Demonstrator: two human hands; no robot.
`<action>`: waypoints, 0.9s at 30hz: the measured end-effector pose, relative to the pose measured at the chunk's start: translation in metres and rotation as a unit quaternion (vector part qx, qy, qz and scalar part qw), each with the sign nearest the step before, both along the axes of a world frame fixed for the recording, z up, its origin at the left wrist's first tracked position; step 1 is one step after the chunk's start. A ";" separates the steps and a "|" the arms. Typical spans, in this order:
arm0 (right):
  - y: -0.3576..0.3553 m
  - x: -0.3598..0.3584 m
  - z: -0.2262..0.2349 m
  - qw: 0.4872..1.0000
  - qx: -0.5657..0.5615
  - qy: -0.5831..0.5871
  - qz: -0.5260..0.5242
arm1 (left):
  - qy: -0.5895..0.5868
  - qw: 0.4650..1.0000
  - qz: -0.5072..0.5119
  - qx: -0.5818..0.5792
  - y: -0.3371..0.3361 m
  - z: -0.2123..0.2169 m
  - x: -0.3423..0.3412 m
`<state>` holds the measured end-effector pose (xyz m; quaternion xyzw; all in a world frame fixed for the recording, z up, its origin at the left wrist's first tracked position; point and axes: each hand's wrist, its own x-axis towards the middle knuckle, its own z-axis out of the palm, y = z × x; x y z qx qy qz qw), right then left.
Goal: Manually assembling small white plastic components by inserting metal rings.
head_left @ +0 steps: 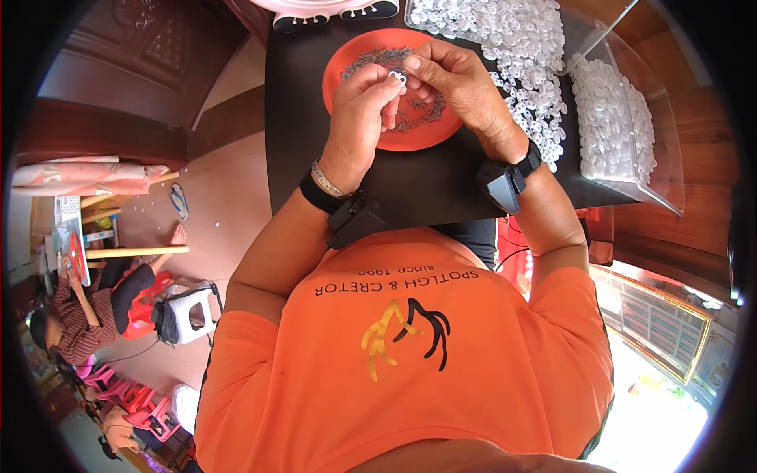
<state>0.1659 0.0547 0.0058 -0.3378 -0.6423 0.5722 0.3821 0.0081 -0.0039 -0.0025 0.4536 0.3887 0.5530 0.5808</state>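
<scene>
Over an orange-red round plate point(430, 139), my two hands meet close together. My left hand point(363, 110) pinches a small white plastic piece with holes point(399, 77) between thumb and fingers. Beside it, the thumb and forefinger of my right hand point(461, 83) are pressed together near the same piece; whatever they hold is too small to make out. Small thin grey metal pins point(426, 113), like nails or screws, lie in a loose ring on the plate, partly hidden by my hands.
The plate stands on a black table point(430, 183). Loose white plastic pieces point(536, 102) are heaped to the right, by a clear bin point(615, 126) full of them. A pink-and-white object point(327, 9) sits at the far edge. At left, another person point(87, 315) sits near a white stool point(192, 314).
</scene>
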 end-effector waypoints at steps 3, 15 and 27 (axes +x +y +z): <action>-0.001 0.001 0.002 0.999 -0.008 -0.035 0.024 | 0.004 1.000 -0.001 0.021 -0.001 0.001 0.002; -0.001 0.000 -0.002 0.997 0.061 -0.049 0.014 | 0.023 1.000 0.001 0.018 -0.002 -0.002 0.003; -0.004 0.002 0.001 0.994 0.087 -0.056 -0.018 | 0.047 0.999 0.013 0.004 -0.003 0.003 0.004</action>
